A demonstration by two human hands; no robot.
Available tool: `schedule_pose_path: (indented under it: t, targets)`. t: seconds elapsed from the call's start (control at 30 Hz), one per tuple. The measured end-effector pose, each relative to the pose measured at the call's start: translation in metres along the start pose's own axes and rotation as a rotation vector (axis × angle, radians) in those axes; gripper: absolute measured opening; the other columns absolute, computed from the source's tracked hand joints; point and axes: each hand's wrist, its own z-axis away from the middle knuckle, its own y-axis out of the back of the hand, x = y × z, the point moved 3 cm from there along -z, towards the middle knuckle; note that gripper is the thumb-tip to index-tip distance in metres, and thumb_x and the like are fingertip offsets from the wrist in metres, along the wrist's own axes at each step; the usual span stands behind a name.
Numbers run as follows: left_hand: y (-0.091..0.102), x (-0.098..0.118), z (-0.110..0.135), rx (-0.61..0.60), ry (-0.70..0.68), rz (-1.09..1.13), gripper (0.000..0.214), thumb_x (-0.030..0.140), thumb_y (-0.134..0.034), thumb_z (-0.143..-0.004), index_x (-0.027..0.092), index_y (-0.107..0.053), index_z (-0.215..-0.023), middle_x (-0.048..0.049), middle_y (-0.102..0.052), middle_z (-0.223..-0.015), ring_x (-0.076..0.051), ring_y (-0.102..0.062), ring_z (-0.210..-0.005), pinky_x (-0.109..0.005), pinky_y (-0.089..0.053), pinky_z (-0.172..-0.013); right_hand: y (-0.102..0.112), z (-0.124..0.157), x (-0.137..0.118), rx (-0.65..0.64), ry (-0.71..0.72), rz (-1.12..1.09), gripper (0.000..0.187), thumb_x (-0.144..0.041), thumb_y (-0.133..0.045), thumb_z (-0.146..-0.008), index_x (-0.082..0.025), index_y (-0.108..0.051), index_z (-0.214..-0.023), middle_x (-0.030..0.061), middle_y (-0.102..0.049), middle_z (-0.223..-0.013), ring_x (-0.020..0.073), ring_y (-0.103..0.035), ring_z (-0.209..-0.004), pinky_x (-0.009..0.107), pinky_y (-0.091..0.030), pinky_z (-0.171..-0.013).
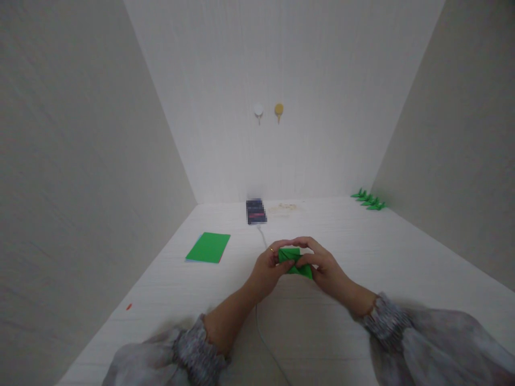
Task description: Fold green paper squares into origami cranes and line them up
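Between my two hands is a small piece of folded green paper, held up over the white table. My left hand grips its left side, the thumb lying across the front; a ring shows on one finger. On the other side my right hand pinches the paper, with the thumb near its middle and a finger arched over the top. Both thumbs come close together on the creased front. The back of the paper is hidden from me.
A stack of square paper with a green sheet on top lies at left. Several folded green paper figures stand in a row at back right. A pixelated dark device has a white cable running under my hands. Two hooks hang on the wall.
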Motion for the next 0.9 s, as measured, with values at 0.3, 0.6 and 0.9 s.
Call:
schedule_pose_path:
  t: [0.3, 0.6, 0.9]
  targets:
    - [0.010, 0.003, 0.000, 0.157, -0.163, -0.460, 0.020, 0.016, -0.047, -0.076, 0.018, -0.058, -0.093, -0.0060, -0.060, -0.093, -0.017, -0.055, -0.087, -0.032, -0.045, -0.077, -0.002, 0.000, -0.001, -0.015, -0.041, 0.041, 0.022, -0.004, -0.053, -0.066, -0.019, -0.058, -0.081, 0.0079, -0.042, -0.109, 0.0203, -0.042, -0.104, 0.039, -0.038, -0.088]
    - [0.012, 0.010, 0.000, 0.328, -0.141, -0.552, 0.021, 0.024, -0.052, -0.075, 0.016, -0.056, -0.094, -0.0077, -0.060, -0.094, -0.017, -0.056, -0.086, -0.030, -0.048, -0.071, 0.003, -0.002, -0.002, 0.083, -0.049, 0.133, 0.010, -0.019, -0.055, -0.076, -0.023, -0.062, -0.082, 0.0068, -0.045, -0.104, 0.0195, -0.046, -0.098, 0.038, -0.042, -0.083]
    - [0.013, 0.006, -0.003, 0.200, 0.042, 0.007, 0.032, 0.028, -0.060, -0.069, 0.017, -0.052, -0.098, -0.0045, -0.059, -0.089, -0.014, -0.057, -0.079, -0.033, -0.049, -0.072, 0.004, -0.002, -0.001, 0.050, -0.041, 0.069, 0.014, -0.017, -0.052, -0.078, -0.023, -0.062, -0.084, 0.0047, -0.051, -0.093, 0.0153, -0.051, -0.086, 0.030, -0.046, -0.072]
